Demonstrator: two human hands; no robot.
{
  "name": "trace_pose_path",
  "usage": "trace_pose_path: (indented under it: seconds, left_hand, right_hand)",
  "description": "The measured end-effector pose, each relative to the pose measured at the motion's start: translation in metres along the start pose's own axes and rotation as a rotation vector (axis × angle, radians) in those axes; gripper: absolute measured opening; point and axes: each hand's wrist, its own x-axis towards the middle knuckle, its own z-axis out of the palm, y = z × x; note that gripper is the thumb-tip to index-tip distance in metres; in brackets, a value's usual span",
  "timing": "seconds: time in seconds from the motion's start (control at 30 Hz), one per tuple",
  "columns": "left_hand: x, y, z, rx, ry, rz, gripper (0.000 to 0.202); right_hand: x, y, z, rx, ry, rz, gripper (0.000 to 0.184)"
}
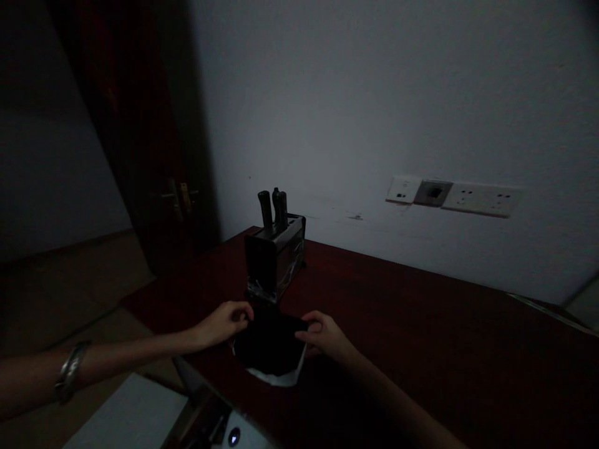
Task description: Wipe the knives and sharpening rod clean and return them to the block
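A black, soft-looking piece (269, 343) with a white lower edge lies on the dark red table; in this dim light I cannot tell whether it is a cloth or a bag. My left hand (227, 323) pinches its upper left edge, fingers curled. On the opposite side, my right hand (325, 337) has thumb and fingers closed at its upper right edge. Just behind it stands a knife block (262, 262) with several dark handles (266, 209) sticking up from its top.
The table (397, 312) runs along a pale wall (350, 125) with sockets (482, 199). A dark door with a handle (180, 196) is at the left. Below the table's front edge are a white panel (131, 411) and a white object with a round dark button (234, 436).
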Motion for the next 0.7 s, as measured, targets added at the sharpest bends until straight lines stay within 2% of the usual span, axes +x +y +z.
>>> trace_pose_path:
  seconds: [0.1, 0.17, 0.27, 0.33, 0.43, 0.5, 0.6, 0.7]
  left_hand:
    - [-0.007, -0.030, -0.019, 0.087, 0.039, -0.019, 0.024]
    - [-0.009, -0.042, -0.028, 0.150, 0.047, -0.008, 0.027]
    - [-0.010, -0.051, -0.034, 0.308, 0.035, 0.043, 0.034]
    - [-0.010, -0.050, -0.035, 0.501, 0.024, 0.074, 0.037]
    - [-0.010, -0.034, -0.031, 0.811, 0.029, 0.119, 0.030]
    - [-0.011, -0.015, -0.024, 0.920, 0.035, 0.236, 0.024]
    - [-0.008, 0.022, -0.004, 0.918, -0.003, 0.466, 0.019]
    - [0.005, 0.063, 0.027, 0.816, -0.037, 0.601, 0.017]
  right_hand:
    - [0.023, 0.003, 0.034, -0.020, -0.034, -0.049, 0.061]
    - [0.032, 0.003, 0.047, -0.040, -0.042, -0.079, 0.061]
    - [0.036, 0.003, 0.053, -0.090, -0.066, -0.110, 0.060]
    - [0.035, 0.003, 0.049, -0.144, -0.059, -0.118, 0.057]
    - [0.030, 0.006, 0.030, -0.225, 0.001, -0.154, 0.048]
    - [0.026, 0.008, 0.009, -0.274, 0.075, -0.216, 0.038]
    - [0.015, 0.012, -0.036, -0.356, 0.244, -0.320, 0.029]
    - [-0.001, 0.011, -0.089, -0.454, 0.434, -0.375, 0.024]
